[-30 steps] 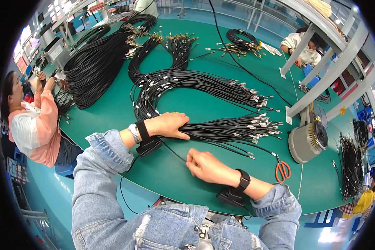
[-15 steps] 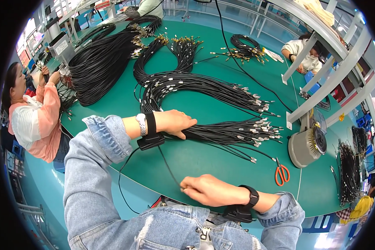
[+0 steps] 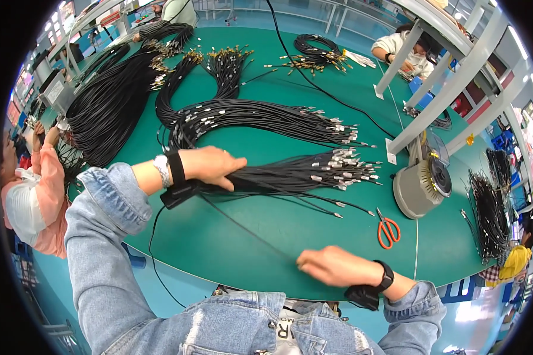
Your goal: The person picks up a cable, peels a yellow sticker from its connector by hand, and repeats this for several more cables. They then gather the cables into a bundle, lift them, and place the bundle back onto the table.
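Note:
My left hand lies over a bundle of thin black cables, gripping it with the thumb on the near side. White-tagged ends of this bundle fan out to the right. My right hand is closed in a pinch on one black cable, which stretches taut and slightly blurred from under my left wrist. What lies inside the right fingers is mostly hidden. Behind my left hand, a curved bundle of black cables joins the same mass. A few single cables lie loose on the near side.
Orange-handled scissors lie on the green table, near a grey round-bodied machine. Large cable coils lie at the far left. White metal posts rise at right. Co-workers sit at left and far right.
My right hand has moved right, away from the left, and a longer stretch of cable shows between them. The left hand stays on the bundle. The whole view has shifted.

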`<state>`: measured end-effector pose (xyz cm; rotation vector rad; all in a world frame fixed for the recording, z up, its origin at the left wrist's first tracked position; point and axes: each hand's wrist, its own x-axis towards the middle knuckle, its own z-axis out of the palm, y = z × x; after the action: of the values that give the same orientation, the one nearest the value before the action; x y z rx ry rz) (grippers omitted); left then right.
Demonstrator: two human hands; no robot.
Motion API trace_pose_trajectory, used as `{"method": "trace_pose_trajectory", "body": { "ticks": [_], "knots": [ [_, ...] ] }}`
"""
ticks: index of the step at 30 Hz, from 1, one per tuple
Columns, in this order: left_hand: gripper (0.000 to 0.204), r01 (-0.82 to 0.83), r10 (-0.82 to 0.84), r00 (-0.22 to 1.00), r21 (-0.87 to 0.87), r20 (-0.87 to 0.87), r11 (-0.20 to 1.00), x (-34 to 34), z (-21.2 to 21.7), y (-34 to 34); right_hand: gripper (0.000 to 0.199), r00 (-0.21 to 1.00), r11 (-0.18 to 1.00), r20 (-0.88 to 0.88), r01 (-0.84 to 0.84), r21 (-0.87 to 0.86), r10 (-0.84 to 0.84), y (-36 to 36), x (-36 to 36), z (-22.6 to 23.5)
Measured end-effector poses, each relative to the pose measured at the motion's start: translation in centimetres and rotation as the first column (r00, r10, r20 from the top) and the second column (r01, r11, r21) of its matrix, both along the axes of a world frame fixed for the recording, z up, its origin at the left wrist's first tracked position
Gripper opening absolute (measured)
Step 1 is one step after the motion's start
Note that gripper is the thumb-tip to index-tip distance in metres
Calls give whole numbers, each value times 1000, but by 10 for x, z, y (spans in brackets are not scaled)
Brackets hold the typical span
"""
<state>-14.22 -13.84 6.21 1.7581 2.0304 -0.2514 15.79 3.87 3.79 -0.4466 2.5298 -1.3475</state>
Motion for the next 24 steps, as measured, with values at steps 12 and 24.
{"method": "trace_pose_trajectory", "body": {
  "ticks": [12,24],
  "knots": [
    [53,-28,29,999,-33,23,999,-8,-21,-14,13,985,976,170,-13,217,-25,46,15,12],
    [98,69,11,964,289,-266,955,-14,5,-111,17,987,922,163,-53,383,-11,38,-22,-12]
  ]
}}
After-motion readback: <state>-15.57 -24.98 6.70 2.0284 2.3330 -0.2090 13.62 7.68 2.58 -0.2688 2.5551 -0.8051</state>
